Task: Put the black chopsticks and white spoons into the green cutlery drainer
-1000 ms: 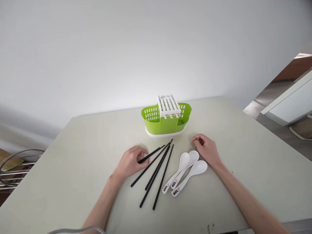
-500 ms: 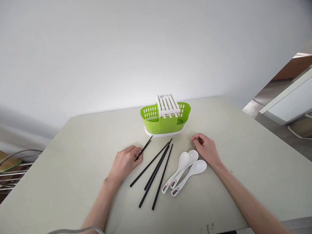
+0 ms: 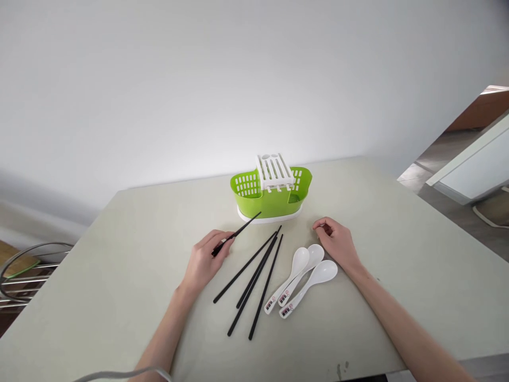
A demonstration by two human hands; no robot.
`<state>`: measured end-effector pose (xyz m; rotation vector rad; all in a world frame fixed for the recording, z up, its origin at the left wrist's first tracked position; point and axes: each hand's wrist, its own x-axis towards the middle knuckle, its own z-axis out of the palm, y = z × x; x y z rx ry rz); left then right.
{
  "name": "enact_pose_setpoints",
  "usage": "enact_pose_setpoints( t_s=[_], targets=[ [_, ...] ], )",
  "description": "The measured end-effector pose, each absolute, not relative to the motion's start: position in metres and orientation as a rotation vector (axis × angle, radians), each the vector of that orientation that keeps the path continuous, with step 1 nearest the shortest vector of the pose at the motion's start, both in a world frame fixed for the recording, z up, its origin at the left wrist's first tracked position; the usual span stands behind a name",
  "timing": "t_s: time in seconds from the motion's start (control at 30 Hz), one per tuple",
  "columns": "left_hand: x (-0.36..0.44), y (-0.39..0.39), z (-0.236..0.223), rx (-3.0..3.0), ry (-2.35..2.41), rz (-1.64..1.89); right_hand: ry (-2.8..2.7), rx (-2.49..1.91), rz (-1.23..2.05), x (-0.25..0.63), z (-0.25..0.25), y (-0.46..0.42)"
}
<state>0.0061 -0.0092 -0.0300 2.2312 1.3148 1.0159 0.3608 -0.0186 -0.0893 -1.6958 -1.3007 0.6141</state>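
My left hand (image 3: 202, 262) pinches black chopsticks (image 3: 247, 223) between thumb and fingers; they lie close together, so I cannot count them. Their thin tips point up and right, in front of the green cutlery basket (image 3: 260, 206). Several more black chopsticks (image 3: 243, 269) lie spread on the table to the right of this hand. My right hand (image 3: 338, 244) rests on the table with its fingers curled in, and nothing shows in it. Beside its wrist are three white spoons (image 3: 305, 285), bowls away from me and printed handles towards me.
The basket has a white slotted rack (image 3: 275, 171) across its top and stands on a white base near the wall (image 3: 254, 85). A metal wire rack (image 3: 35, 276) is beyond the left edge of the pale table (image 3: 119, 297). A grey cable (image 3: 123, 374) crosses my left forearm.
The chopsticks in my left hand have swung from steep to flatter, their tips now further right and closer to the basket. My right hand and the spoons stay put.
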Motion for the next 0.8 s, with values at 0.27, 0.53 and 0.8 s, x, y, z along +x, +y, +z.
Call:
enact_pose_setpoints(
  t_s=[0.27, 0.53, 0.8],
  targets=[
    [0.004, -0.007, -0.004, 1.263, 1.208, 1.604, -1.295, -1.683, 0.628, 0.361, -0.092, -0.016],
    [-0.015, 0.005, -0.005, 0.576, 0.721, 1.614, -1.283, -1.674, 0.647, 0.367, -0.095, -0.013],
    [-0.001, 0.006, -0.028, 0.265, 0.481, 1.347, -1.063, -1.427, 0.863, 0.365, -0.054, -0.029]
  ],
)
